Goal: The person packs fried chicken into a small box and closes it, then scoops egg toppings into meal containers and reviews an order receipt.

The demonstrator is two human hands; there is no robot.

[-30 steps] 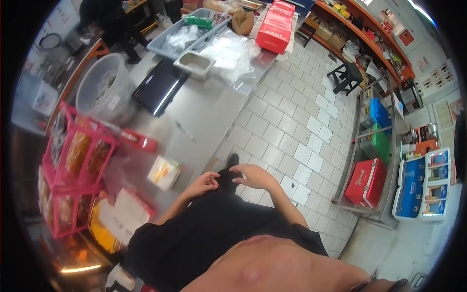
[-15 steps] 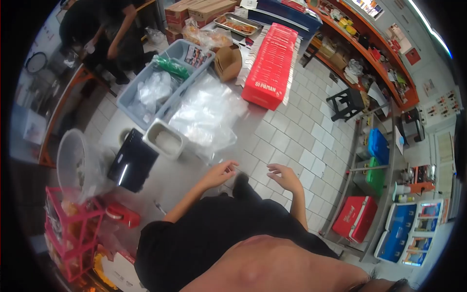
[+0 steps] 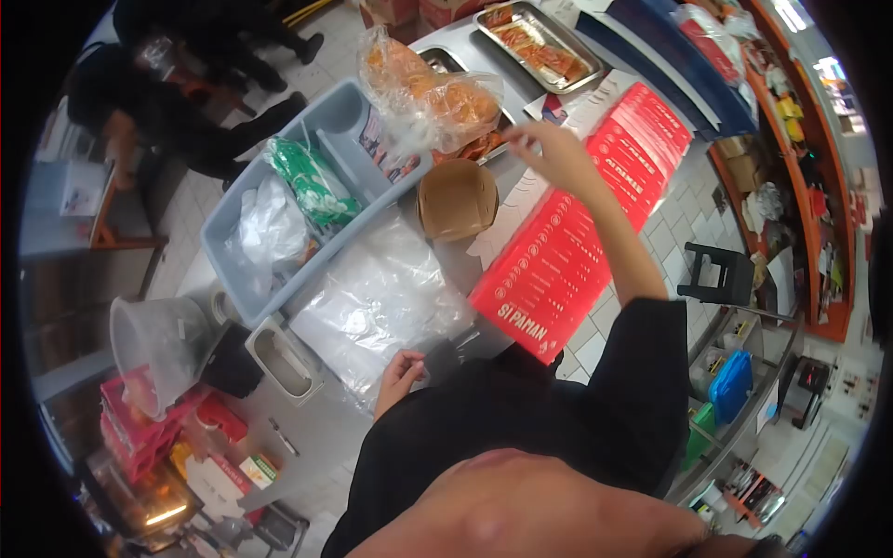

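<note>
My right hand (image 3: 553, 153) reaches out over the stack of red printed cartons (image 3: 581, 251), its fingers extended and apart. Its fingertips are close to a metal tray of reddish food (image 3: 484, 147), partly covered by a clear bag of orange-coloured food (image 3: 442, 98). Just left of that reach stands an open brown paper box (image 3: 457, 198). Low by my body, my left hand (image 3: 402, 377) has loosely bent fingers with nothing visible in them. It is at the near edge of the flat clear plastic bags (image 3: 377, 302); whether it touches them I cannot tell.
A blue-grey divided bin (image 3: 270, 302) holds plastic bags, one green and white. A metal container (image 3: 284, 363) and a clear bucket (image 3: 153, 349) stand at left. Another food tray (image 3: 539, 46) lies at the back. A black stool (image 3: 716, 272) is right; people (image 3: 139, 102) are back left.
My view has shifted toward the table. My right hand has stretched forward over the cartons toward the food tray. My left hand has dropped back near my body, beside the clear bags.
</note>
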